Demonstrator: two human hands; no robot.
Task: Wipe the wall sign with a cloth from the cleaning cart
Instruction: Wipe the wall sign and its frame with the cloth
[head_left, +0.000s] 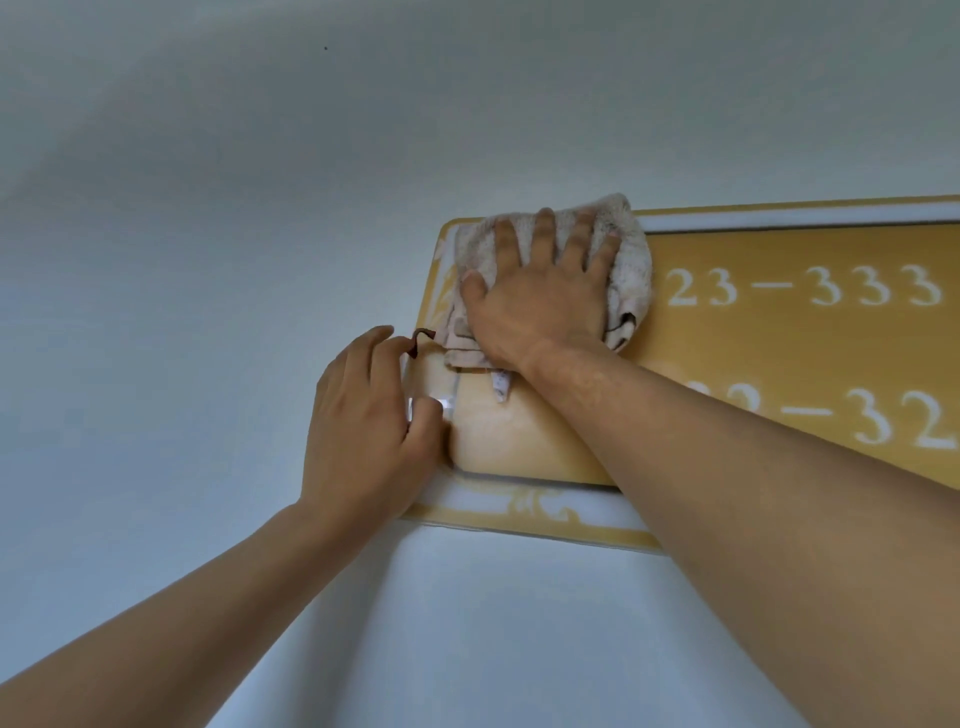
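A yellow wall sign with white numbers and a white inner border hangs on the pale wall at the right. My right hand lies flat, fingers spread, pressing a crumpled off-white cloth against the sign's upper left corner. A dark red loop and a white tag hang from the cloth's lower edge. My left hand rests on the sign's left edge below the cloth, fingers curled against the border, holding nothing I can see. My right forearm covers part of the lower row of numbers.
Plain pale wall surrounds the sign on the left, above and below. The sign runs out of view past the right edge. The cleaning cart is not in view.
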